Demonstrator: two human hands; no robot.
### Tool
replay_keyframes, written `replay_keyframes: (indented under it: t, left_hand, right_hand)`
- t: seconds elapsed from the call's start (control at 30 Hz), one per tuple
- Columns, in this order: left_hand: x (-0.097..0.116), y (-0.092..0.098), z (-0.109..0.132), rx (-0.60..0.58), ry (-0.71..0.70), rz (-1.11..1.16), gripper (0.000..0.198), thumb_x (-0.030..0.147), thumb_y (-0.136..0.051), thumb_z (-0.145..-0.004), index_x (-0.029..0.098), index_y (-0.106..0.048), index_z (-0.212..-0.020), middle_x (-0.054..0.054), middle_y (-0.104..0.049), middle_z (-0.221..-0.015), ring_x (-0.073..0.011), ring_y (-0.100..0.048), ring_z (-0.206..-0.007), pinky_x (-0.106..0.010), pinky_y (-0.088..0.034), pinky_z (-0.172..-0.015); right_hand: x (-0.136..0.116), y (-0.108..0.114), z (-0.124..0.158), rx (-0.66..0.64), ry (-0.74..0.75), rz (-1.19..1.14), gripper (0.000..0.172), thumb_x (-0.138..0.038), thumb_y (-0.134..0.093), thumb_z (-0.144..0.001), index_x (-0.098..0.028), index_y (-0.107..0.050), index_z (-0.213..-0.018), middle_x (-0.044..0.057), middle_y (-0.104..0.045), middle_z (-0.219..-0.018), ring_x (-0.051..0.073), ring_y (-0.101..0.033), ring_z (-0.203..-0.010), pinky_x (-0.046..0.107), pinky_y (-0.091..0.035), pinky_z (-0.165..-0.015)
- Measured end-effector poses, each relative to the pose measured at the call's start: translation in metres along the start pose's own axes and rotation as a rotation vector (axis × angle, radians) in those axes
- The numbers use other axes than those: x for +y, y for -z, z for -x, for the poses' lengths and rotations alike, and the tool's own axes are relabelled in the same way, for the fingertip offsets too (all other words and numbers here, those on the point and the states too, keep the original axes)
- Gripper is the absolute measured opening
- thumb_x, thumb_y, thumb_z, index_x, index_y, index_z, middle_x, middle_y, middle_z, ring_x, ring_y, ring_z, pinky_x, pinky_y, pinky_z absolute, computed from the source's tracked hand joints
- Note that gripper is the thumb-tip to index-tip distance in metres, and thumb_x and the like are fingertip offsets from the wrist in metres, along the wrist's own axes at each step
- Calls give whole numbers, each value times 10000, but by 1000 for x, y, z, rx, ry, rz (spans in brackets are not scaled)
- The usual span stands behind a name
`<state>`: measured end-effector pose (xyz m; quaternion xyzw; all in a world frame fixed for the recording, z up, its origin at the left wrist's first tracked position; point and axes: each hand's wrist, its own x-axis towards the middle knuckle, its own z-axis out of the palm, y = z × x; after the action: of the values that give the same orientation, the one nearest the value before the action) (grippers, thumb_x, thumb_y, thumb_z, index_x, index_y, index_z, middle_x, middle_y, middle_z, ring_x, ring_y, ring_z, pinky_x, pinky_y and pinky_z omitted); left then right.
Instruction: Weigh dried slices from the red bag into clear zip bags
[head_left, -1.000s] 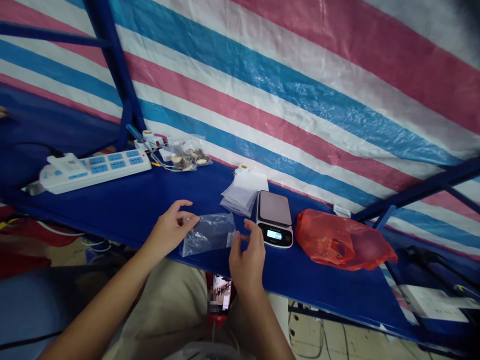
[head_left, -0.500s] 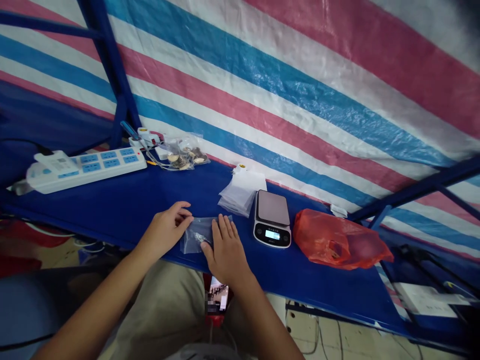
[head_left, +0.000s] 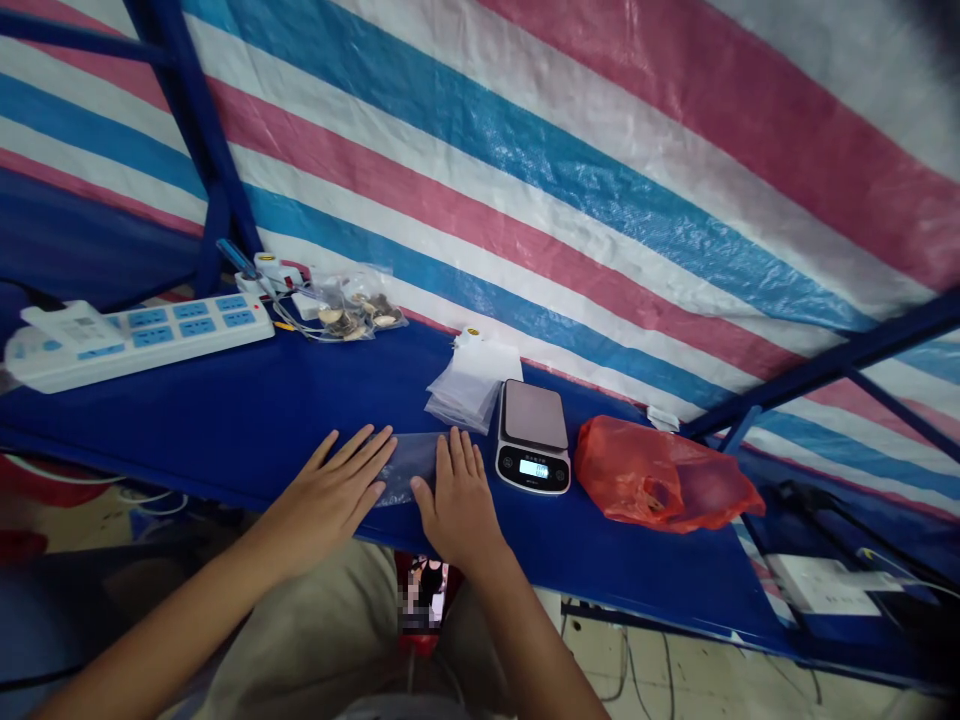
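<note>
Fingers of the left hand (head_left: 330,505), slightly spread, lie flat over the left end of a clear plastic bag (head_left: 409,468), near the tabletop's near edge. The thin bag could crease or slide if both hands press unevenly. Its long axis seems to run left to right, roughly along that edge; which end opens, I cannot tell. Right hand (head_left: 459,500), fingers close together, thumb apart, covers the right end, gripping nothing.

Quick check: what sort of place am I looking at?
Probably a makeshift stall or work booth: striped plastic sheeting backs a blue table, which holds a digital scale and a power strip.
</note>
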<state>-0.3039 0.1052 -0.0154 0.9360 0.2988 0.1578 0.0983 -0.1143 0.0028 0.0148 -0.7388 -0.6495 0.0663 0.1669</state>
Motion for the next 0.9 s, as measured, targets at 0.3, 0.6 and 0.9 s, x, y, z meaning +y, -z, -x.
replay_keyframes:
  t: [0.3,0.6,0.9]
  left_hand:
    - [-17,14,7,-91,-121,27,603,446,-395,-1021,368,-234,-1597,17,-358,-1620,-236,-319,-1522,-468,-120,-1279]
    - [-15,25,11,8,-30,21,662,494,-400,-1001,286,-257,-1613,-52,-375,-1629,-282,-367,-1496,-475,-251,-1237]
    - [22,33,-5,22,470,143,632,571,-444,-915,182,-457,-1413,-53,-744,-915,-279,-694,-775,-389,-479,-755]
  right_hand:
    - [-5,-11,-4,12,135,5,720,-516,-353,-1048,-5,-356,-1555,196,-271,-1639,315,-197,-1550,542,-179,-1262]
    - [10,4,33,82,-10,-125,713,-437,-413,-1038,7,-281,-1579,230,-254,-1637,322,-204,-1547,549,-287,-1229]
    - [80,24,102,537,-463,-617,412,-478,-440,-1035,-194,-569,-1304,108,-726,-1134,235,-692,-1060,406,-509,-955]
